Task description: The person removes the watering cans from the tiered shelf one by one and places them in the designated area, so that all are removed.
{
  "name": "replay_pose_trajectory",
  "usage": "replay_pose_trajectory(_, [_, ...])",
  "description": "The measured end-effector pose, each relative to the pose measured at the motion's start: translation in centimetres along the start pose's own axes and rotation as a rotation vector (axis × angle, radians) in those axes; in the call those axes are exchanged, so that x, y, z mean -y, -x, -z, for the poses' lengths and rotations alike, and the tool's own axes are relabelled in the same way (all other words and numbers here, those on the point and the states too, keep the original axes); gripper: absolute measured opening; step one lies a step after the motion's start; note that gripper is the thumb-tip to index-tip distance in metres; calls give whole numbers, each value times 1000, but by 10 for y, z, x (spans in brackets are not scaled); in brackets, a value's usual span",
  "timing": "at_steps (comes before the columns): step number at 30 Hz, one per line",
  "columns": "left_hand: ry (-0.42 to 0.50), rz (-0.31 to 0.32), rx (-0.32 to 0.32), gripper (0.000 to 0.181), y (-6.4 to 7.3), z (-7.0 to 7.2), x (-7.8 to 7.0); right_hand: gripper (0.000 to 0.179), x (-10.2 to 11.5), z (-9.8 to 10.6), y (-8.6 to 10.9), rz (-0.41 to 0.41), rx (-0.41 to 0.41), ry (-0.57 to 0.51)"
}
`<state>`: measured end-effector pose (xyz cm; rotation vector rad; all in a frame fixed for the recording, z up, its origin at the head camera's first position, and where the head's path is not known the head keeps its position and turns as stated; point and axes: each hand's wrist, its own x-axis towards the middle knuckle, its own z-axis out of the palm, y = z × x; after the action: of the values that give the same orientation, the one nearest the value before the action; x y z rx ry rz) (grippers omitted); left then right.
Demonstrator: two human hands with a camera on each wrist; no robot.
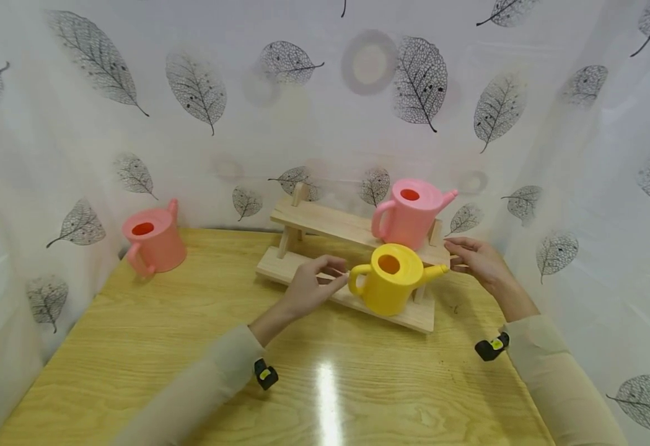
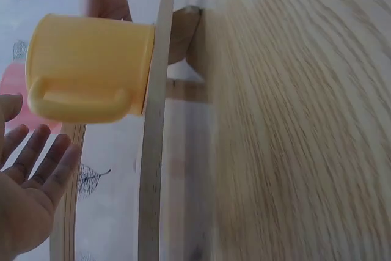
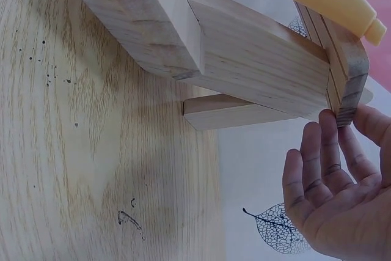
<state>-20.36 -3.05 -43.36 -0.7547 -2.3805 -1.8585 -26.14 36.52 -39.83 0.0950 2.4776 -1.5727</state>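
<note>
A two-tier wooden shelf (image 1: 325, 218) stands at the back of the table. On its lower board sits a yellow watering can (image 1: 387, 291), handle to the left and spout to the right. The upper board carries a pink watering can (image 1: 411, 217) at its right end. My left hand (image 1: 315, 286) is beside the yellow can's handle, fingers spread and holding nothing; the left wrist view shows a gap between the fingers and the handle (image 2: 79, 105). With thumb and fingertips on either side, my right hand (image 3: 348, 194) pinches the right end of the upper board (image 3: 351, 84).
A darker pink watering can (image 1: 160, 244) stands at the table's back left corner. A curtain with leaf prints (image 1: 313, 136) hangs close behind the shelf and along both sides. The wooden table (image 1: 202, 347) extends in front of the shelf.
</note>
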Motion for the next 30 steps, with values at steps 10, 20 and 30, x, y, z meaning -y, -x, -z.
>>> replay_pose_trajectory(10, [-22,0,68,31,-16,-16,-6,73,3,-1,-3,8,12,12])
replay_pose_trajectory(20, [-98,77,141,24,-7,0,-12,72,2,0,-4,18,22,-14])
replay_pose_trajectory(30, [-91,97,46,23,32,45,-10,72,-2,2,-4,9,22,-27])
